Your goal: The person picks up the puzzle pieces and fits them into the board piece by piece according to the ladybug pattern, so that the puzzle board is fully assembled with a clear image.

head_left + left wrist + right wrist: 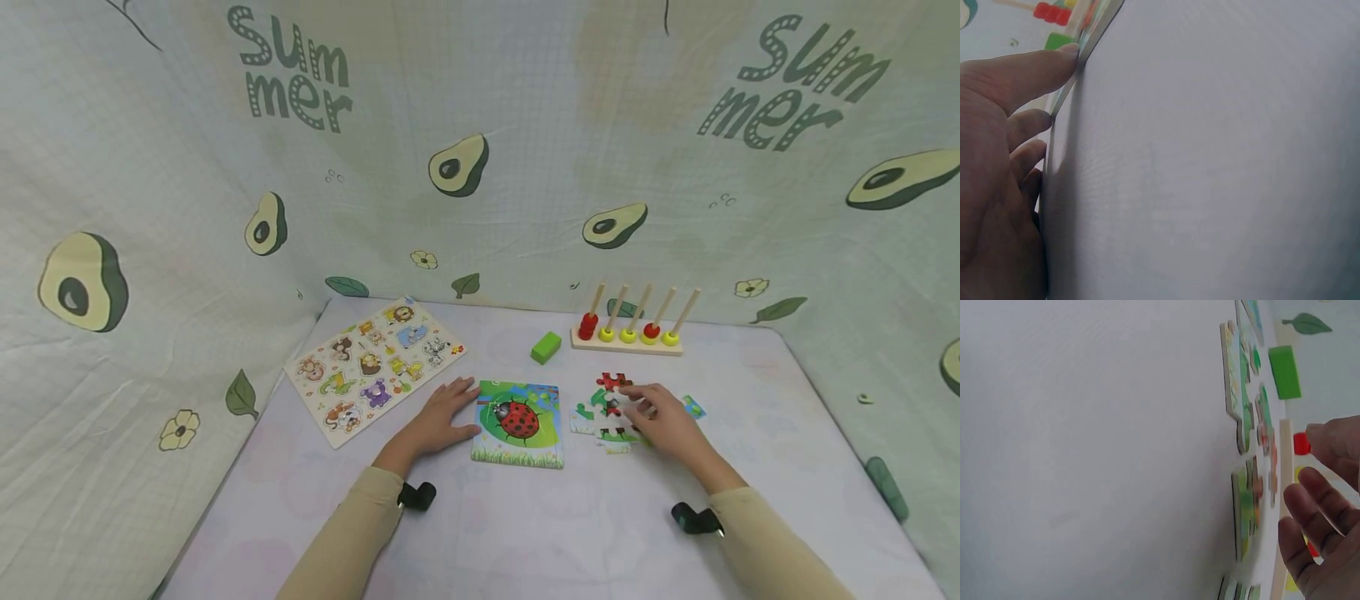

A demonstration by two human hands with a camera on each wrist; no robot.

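In the head view my left hand (pixel 438 419) rests flat beside a square ladybug picture puzzle (pixel 519 422), thumb and fingertips at its left edge. The left wrist view shows the thumb (pixel 1047 69) right at the puzzle's edge. My right hand (pixel 663 419) hovers over a loose cluster of jigsaw pieces, with a red piece (pixel 613 381) at the cluster's far side. In the right wrist view its thumb and fingers (pixel 1310 519) are loosely bent and apart, with nothing between them. Green-and-yellow pieces (pixel 1244 512) lie near those fingers; the hand partly hides the cluster in the head view.
Behind the pieces stands a wooden peg rack (pixel 630 347) with red and yellow beads. A green block (pixel 546 347) lies left of it. At the left is an animal peg board (pixel 433 329). Another puzzle piece (pixel 693 407) lies right of my right hand. Printed cloth encloses the table.
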